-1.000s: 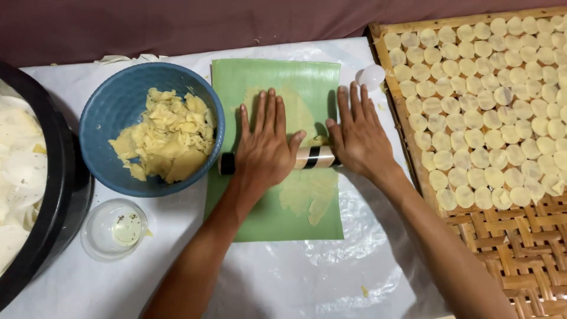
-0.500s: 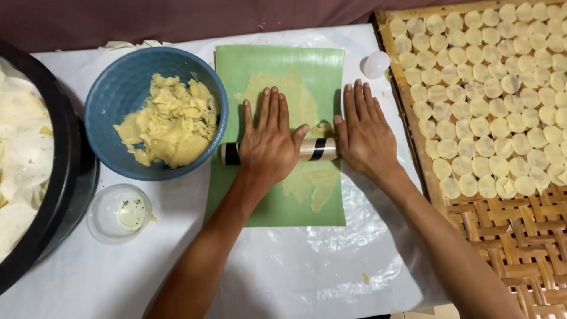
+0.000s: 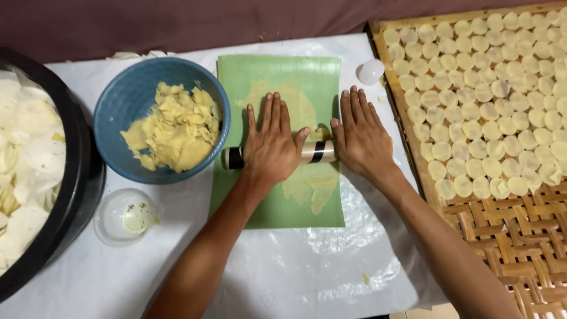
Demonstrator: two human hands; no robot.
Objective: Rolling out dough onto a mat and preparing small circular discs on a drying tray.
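Two hands are pressing flat on a rolling pin (image 3: 277, 155) in the head view — the left hand (image 3: 273, 145) over its middle and the right hand (image 3: 361, 137) over its far end, fingers spread and straight, pinching nothing. Palms-down like this is probably letting the pin turn freely beneath them while the weight flattens the dough (image 3: 307, 177), a pale yellow sheet lying on the green mat (image 3: 277, 207). The mat is sitting on a white plastic sheet (image 3: 307, 266), likely keeping the dough from sticking.

Beside the left hand a blue bowl (image 3: 118, 103) is holding torn dough scraps (image 3: 174, 127) (within easy reach), and a small clear cup (image 3: 125, 215) is standing just below it. A black tub (image 3: 80, 177) at the left edge is holding pale round pieces. To the right, a woven bamboo tray (image 3: 508, 248) is carrying rows of small dough discs (image 3: 484, 106).

Compared with half a second ago, the hands and pin are sitting at much the same place on the mat — little seems to be changing besides the camera's slight shift.
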